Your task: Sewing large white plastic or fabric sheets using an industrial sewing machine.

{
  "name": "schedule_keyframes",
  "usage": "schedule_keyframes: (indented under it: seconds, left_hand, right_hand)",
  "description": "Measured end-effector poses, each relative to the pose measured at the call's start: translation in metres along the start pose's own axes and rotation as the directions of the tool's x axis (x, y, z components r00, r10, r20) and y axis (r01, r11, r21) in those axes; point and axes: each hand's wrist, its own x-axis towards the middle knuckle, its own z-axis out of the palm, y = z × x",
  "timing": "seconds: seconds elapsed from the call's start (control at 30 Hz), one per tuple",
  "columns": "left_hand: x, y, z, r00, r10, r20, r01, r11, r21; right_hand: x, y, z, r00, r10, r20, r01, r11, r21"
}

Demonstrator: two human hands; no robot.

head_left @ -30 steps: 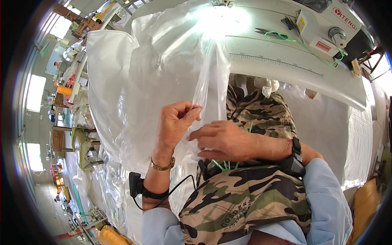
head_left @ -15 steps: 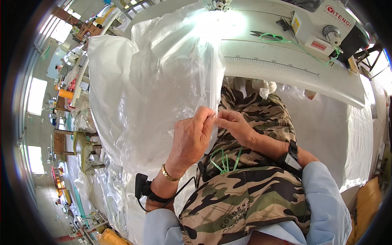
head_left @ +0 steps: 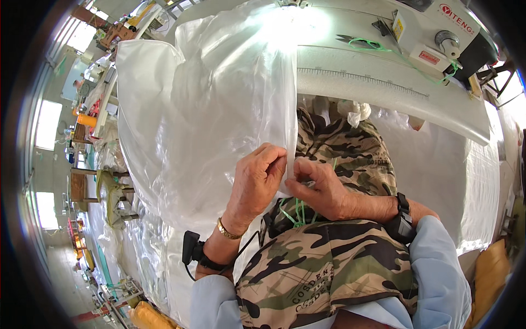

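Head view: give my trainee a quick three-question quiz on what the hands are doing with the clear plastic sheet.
1. True or false: both hands pinch the edge of the clear, glossy plastic sheet.
2. What lies under the right hand? A) camouflage-patterned fabric B) a blue bucket C) a wooden board
3. Which wrist, beside the left hand, wears a gold-coloured bracelet?

Key: 1 true; 2 A, the camouflage-patterned fabric; 3 the left wrist.
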Motion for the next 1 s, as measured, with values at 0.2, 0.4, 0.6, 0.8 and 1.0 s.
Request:
schedule_keyframes:
  seconds: [0.2, 0.4, 0.6, 0.8, 1.0]
  left_hand:
    - [-0.012, -0.001, -0.007, 0.984, -0.177, -0.001, 0.177, 0.984, 0.004]
    - [-0.014, -0.003, -0.002, 0.991, -0.133, -0.006, 0.133, 0.991, -0.003]
    - [-0.015, -0.014, -0.008, 0.997, -0.071, 0.037, 0.069, 0.996, 0.055]
    - [-0.021, -0.027, -0.017, 0.928, -0.337, 0.160, 0.369, 0.889, -0.272]
    - [-0.024, -0.028, -0.035, 0.972, -0.202, -0.117, 0.215, 0.969, 0.119]
  right_hand:
    - [0.000, 0.003, 0.003, 0.990, 0.010, 0.141, 0.021, 0.975, -0.220]
    - [0.005, 0.002, 0.009, 0.983, -0.094, 0.158, 0.140, 0.940, -0.310]
    - [0.007, 0.010, 0.016, 0.941, -0.264, 0.211, 0.325, 0.875, -0.357]
    - [0.017, 0.013, 0.016, 0.890, -0.283, 0.356, 0.422, 0.806, -0.415]
    - [0.039, 0.036, -0.016, 0.950, -0.309, 0.045, 0.311, 0.926, -0.213]
